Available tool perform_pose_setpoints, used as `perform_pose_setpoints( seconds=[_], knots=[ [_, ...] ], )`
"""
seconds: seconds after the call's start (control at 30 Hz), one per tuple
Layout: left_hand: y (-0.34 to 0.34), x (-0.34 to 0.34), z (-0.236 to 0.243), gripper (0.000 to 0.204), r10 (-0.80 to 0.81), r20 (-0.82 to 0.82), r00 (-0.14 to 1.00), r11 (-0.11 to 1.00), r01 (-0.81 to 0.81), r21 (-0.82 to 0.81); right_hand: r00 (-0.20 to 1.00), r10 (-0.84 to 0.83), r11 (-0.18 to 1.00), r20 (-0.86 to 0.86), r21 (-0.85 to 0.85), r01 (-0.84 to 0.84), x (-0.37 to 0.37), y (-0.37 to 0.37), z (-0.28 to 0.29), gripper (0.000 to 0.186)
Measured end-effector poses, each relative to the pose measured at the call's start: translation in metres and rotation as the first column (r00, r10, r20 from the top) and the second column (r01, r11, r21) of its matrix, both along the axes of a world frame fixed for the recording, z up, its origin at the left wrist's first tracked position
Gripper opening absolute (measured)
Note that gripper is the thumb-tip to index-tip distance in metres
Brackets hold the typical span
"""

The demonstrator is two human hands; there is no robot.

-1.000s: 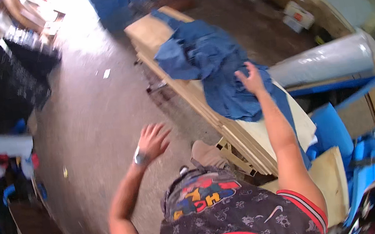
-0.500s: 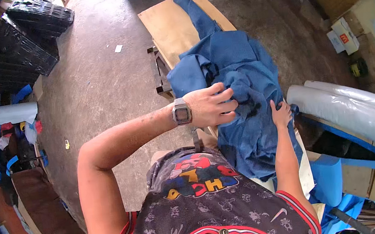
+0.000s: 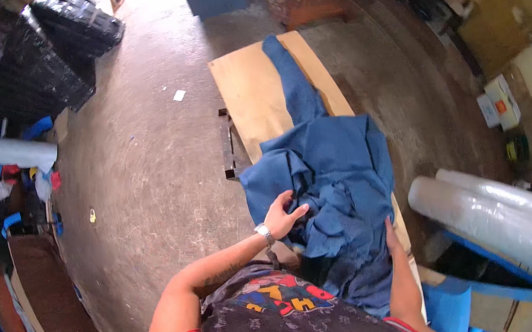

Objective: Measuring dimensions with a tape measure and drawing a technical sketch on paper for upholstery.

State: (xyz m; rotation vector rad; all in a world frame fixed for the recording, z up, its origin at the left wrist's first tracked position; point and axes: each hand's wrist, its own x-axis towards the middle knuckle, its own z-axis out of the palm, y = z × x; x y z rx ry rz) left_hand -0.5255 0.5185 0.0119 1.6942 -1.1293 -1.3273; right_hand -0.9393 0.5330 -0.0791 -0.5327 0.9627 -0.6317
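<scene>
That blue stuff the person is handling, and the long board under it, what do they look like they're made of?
The blue cloth looks like a soft woven fabric, matte, perhaps denim or cotton: it bunches and folds under the left hand and right hand. The board looks like plywood or pressed wood: flat, tan, dull, with straight cut edges.

At three o'clock I see two small white boxes (image 3: 498, 102), one with an orange patch. At five o'clock lie two plastic-wrapped rolls (image 3: 487, 214); another white roll (image 3: 15, 152) lies at nine.
</scene>
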Motion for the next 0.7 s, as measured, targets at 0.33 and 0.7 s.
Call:
perform_pose_setpoints(
  seconds=[0.33,0.7],
  knots=[
    [0.090,0.073,-0.111,0.097,0.407,0.000,0.913,0.747,-0.333,0.575,0.854,0.413,0.886,-0.316,-0.079,-0.457,0.116,-0.139,-0.055,0.075],
    [0.068,0.079,-0.099,0.078,0.462,-0.783,0.416,0.885,-0.153,0.441,0.418,0.821,0.290,-0.388,-0.348,-0.892,0.360,-0.242,-0.025,0.074]
  ],
)
